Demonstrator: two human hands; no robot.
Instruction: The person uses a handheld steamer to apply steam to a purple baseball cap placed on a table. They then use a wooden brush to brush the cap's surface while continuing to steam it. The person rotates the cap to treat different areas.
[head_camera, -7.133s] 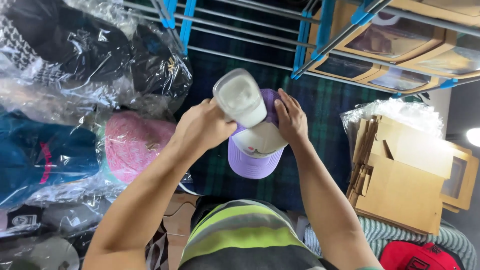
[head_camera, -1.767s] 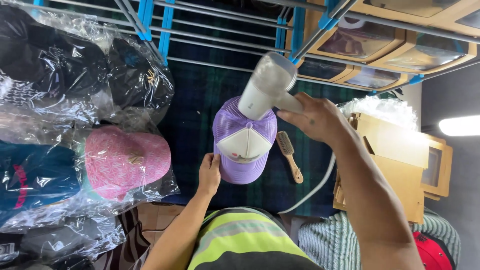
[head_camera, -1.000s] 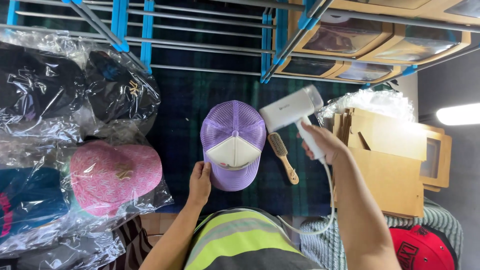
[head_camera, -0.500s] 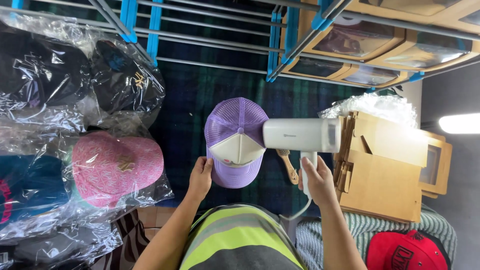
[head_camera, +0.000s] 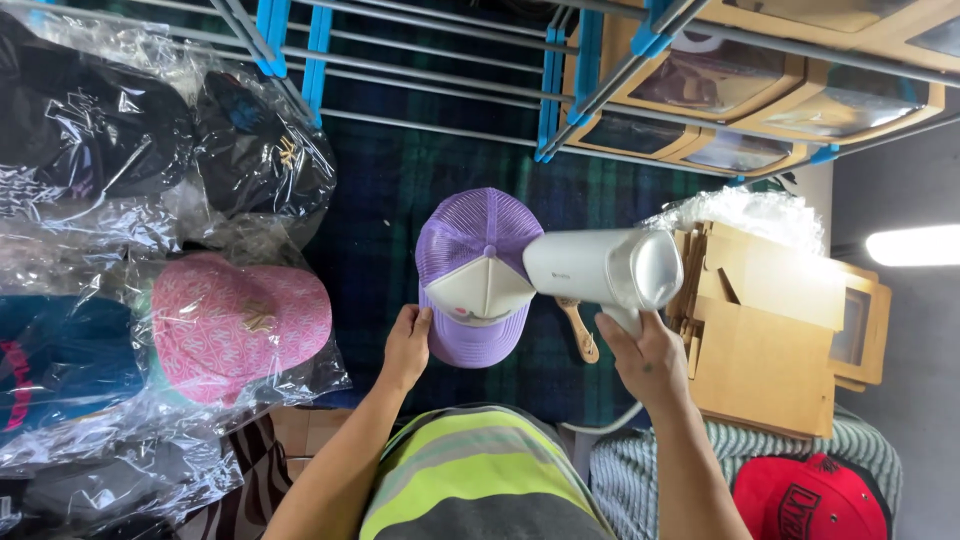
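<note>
Fingers of your left hand (head_camera: 405, 345) clamped on purple cap (head_camera: 478, 275) brim, right hand (head_camera: 645, 355) fingers wrapped around white steamer (head_camera: 605, 268) handle, nozzle at the cap's front panel.

The cap (head_camera: 478, 275) is lilac with a cream front panel. The steamer (head_camera: 603, 268) is white. The cloth (head_camera: 400, 190) beneath is dark green-and-navy plaid. A bagged cap (head_camera: 240, 322) is pink, patterned; another cap (head_camera: 810, 497) is red. The shirt (head_camera: 480, 470) has lime and grey stripes. The rack clips (head_camera: 265, 20) are blue.
</note>
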